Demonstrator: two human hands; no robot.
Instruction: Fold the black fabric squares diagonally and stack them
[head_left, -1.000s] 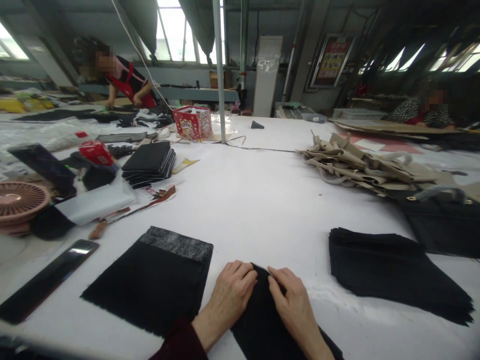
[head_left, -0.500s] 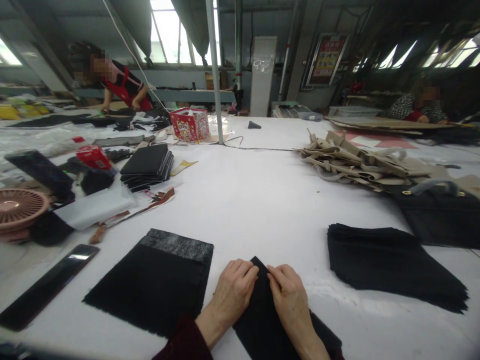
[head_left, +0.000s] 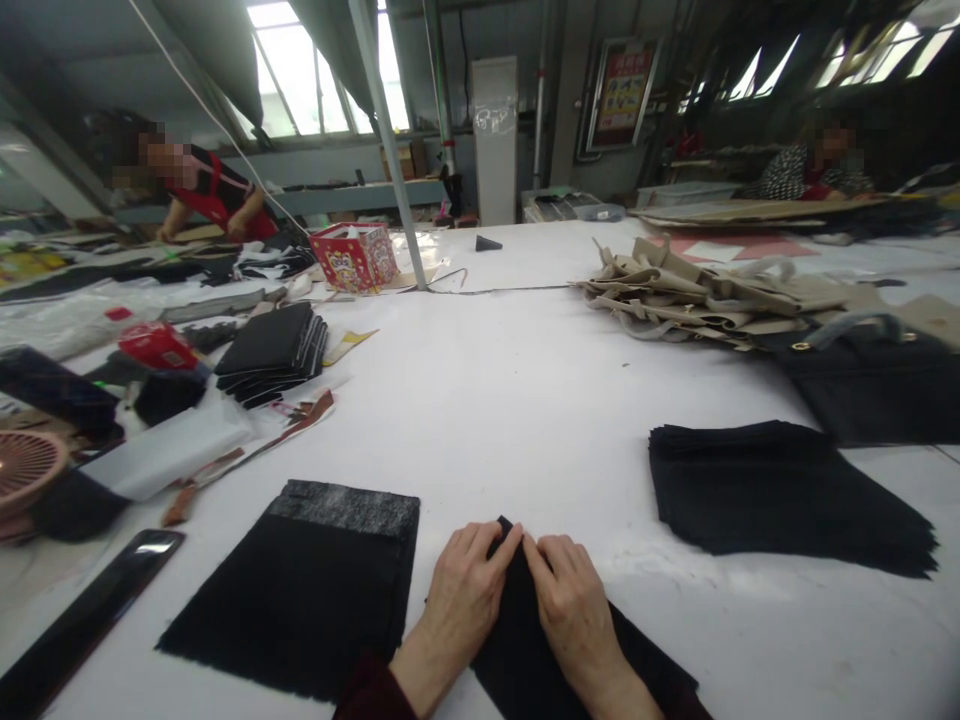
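A folded piece of black fabric [head_left: 517, 640] lies on the white table in front of me, its narrow corner pointing away. My left hand [head_left: 466, 590] grips the fabric's left side near that corner, index finger stretched along the tip. From the right, my right hand [head_left: 571, 595] pinches the opposite edge, its fingertips almost meeting the left ones. Parts of the fabric are hidden under both hands. To the left lies a stack of black fabric panels [head_left: 285, 600], with a speckled grey strip across its far end. Another stack of black fabric [head_left: 780, 500] rests on the right.
A dark glossy bar [head_left: 90, 620] lies at left, near a pink fan [head_left: 26, 470] and folded black pieces [head_left: 266, 345]. Beige straps and panels [head_left: 697, 295] are heaped at back right. A red box [head_left: 354, 255] stands by a pole [head_left: 390, 150]. Two people work farther off.
My fingertips have drawn closer together at the fabric's corner, and the left index finger now stretches toward the tip. The view has shifted and tilted slightly; the stacks stay in place.
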